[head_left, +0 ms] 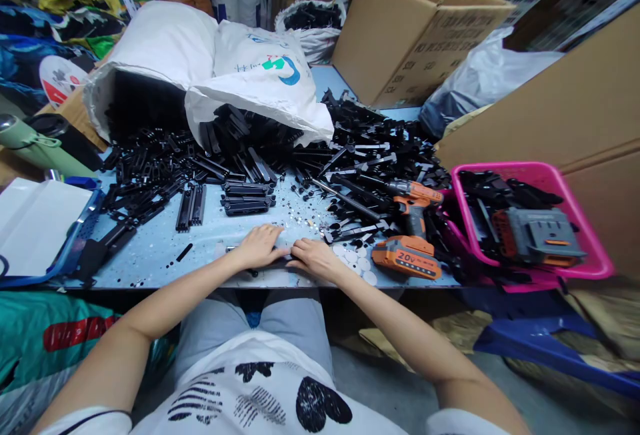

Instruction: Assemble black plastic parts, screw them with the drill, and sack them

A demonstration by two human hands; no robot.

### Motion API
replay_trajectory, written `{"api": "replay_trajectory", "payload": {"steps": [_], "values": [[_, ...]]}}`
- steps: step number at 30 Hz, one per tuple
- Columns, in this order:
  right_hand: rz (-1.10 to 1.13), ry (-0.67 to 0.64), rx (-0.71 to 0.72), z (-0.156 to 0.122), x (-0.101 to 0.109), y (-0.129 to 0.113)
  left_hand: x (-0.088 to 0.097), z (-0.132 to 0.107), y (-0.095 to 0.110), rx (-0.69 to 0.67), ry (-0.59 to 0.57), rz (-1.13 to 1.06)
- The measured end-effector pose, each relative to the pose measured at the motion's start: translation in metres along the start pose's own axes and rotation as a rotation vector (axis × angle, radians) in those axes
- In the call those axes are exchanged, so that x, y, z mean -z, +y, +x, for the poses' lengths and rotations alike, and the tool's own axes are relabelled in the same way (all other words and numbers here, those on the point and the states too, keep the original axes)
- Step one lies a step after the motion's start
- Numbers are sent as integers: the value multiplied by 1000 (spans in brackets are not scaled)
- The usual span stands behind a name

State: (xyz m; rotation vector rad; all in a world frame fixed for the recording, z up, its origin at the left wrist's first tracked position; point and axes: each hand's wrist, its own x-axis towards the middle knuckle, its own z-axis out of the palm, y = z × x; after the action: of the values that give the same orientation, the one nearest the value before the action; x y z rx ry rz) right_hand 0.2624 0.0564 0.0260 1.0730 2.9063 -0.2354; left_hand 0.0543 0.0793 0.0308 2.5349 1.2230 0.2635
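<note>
At the front edge of the table, my left hand (260, 247) is closed over a slim black part (253, 273) that lies mostly hidden beneath the fingers. My right hand (316, 259) meets it from the right, its bent fingers pressed on the part's end by the left thumb. Beyond the hands sit a stack of black bracket-like pieces (247, 205) and a smaller upright row of long black pieces (191, 208). Small screws and bits (310, 221) are scattered in between. White discs (351, 258) lie just right of my right hand.
An orange cordless drill (413, 208) stands at the right, beside a pink basket (533, 167) holding another tool. White sacks (165, 41) spill black parts (150, 161) across the back. A cardboard box (385, 41) stands behind; a blue tray (83, 238) is at left.
</note>
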Motion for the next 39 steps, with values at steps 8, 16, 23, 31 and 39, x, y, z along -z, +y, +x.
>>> {"api": "replay_trajectory", "payload": {"steps": [8, 16, 23, 31, 39], "values": [[95, 77, -255, -7, 8, 21, -2, 158, -11, 79, -10, 175], [-12, 61, -631, 70, 16, 89, 12, 61, -18, 79, 152, 60], [266, 236, -539, 76, 18, 66, 36, -91, -47, 241, 295, -162], [770, 360, -418, 38, 38, -2, 38, -103, -32, 194, 100, 116], [703, 227, -381, 18, 20, -25, 5, -100, -32, 203, 247, 109]]}}
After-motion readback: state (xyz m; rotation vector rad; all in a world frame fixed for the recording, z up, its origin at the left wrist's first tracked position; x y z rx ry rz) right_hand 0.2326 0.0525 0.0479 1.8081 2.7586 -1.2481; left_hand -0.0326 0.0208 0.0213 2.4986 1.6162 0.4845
